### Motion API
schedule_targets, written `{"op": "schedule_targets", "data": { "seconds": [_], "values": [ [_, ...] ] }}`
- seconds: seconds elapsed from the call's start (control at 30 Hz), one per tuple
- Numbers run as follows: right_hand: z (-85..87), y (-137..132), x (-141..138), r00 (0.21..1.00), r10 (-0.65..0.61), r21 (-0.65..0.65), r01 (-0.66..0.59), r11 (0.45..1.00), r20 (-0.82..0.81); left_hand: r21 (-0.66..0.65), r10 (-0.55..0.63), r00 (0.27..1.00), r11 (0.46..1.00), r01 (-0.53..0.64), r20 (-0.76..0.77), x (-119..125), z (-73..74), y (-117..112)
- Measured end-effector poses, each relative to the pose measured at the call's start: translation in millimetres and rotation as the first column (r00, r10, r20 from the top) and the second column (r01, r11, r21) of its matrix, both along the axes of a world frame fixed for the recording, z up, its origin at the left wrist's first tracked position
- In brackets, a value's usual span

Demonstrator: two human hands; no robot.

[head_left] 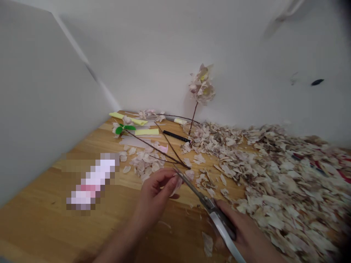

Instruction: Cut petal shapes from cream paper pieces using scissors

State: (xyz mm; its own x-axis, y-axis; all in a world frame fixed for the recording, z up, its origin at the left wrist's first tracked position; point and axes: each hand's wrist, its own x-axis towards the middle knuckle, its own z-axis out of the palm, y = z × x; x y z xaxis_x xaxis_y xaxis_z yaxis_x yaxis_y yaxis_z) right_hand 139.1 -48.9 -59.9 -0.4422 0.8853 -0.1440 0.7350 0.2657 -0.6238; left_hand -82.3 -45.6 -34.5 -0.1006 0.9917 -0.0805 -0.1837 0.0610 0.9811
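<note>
Between the thumb and fingers of my left hand (159,190) is a thin, pale pinkish petal (178,183). My right hand (241,228) grips a pair of scissors (212,208) with a dark and light handle. The blades point up and to the left, their tips right beside the petal; whether they touch it I cannot tell. Just beyond my left hand lies a loose pile of pale petals (145,162). A brown branch (153,146) with green leaves (126,128) at its far end lies behind that pile.
Dried petals (274,175) heap across the right side of the wooden table (35,219). A stem with pale blossoms (202,87) stands against the wall. A black pen (176,136) and yellow paper strips (146,132) lie at the back. A pixelated object (93,182) is at left.
</note>
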Motion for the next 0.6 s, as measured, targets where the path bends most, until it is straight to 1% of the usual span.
{"op": "schedule_targets", "data": {
  "seconds": [0.17,0.3,0.4,0.5,0.6],
  "values": [
    [2.4,1,1,0.999,-0.032,-0.014,0.032,0.999,0.01,-0.044,-0.049,0.999,0.998,0.05,0.021,-5,3.7,-1],
    [3.4,4,3,0.999,-0.012,-0.028,0.014,1.0,0.047,-0.05,-0.111,0.993,0.992,0.113,0.032,-12,5.7,1],
    [2.5,5,5,0.999,-0.014,0.02,0.013,1.0,0.045,-0.042,-0.157,0.987,0.986,0.159,0.043,-18,6.3,1],
    [2.2,6,8,0.999,-0.034,0.084,0.034,0.996,0.003,-0.036,-0.207,0.976,0.977,0.209,0.062,-22,6.8,1],
    [4.0,7,9,0.999,-0.023,0.087,0.025,0.996,-0.023,-0.037,-0.235,0.969,0.97,0.238,0.075,-25,7.8,1]
  ]
}}
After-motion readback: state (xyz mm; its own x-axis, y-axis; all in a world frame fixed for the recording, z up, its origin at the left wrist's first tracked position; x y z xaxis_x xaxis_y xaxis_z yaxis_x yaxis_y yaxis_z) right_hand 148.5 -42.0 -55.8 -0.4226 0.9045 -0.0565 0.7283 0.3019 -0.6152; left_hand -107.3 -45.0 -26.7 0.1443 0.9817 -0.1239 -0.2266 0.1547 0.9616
